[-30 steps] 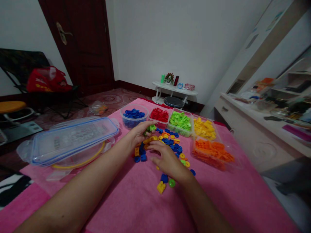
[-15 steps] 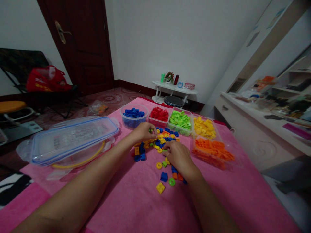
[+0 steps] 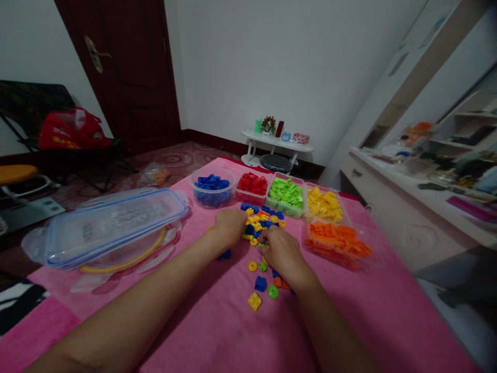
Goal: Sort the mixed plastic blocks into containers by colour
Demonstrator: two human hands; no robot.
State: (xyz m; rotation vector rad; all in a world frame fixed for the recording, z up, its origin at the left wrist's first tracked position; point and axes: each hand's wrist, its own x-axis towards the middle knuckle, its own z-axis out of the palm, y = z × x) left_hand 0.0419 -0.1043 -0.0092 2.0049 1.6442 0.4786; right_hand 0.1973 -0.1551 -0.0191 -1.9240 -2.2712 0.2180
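Small plastic building blocks (image 3: 259, 223), mostly yellow and blue, lie in a loose heap on the pink cloth (image 3: 217, 321). My left hand (image 3: 232, 226) is over the heap's left side, back of the hand towards me, its fingers hidden. At the heap's right edge, my right hand (image 3: 282, 249) has its fingers curled down and pinched together, with a bit of green at the fingertips. Closer to me are a yellow ring piece (image 3: 252, 266), a blue block (image 3: 260, 283), a green ring piece (image 3: 273, 291) and a yellow square block (image 3: 254, 301).
Behind the heap stand tubs of blue blocks (image 3: 212, 184), red blocks (image 3: 252, 184), green blocks (image 3: 286, 192) and yellow blocks (image 3: 324, 203). A tub of orange blocks (image 3: 337, 241) is to the right. Stacked clear lids (image 3: 116, 223) lie at the left.
My left hand has turned and come down nearer, now covering the blocks at the heap's left. My right hand has shifted slightly towards me. The view has moved a little.
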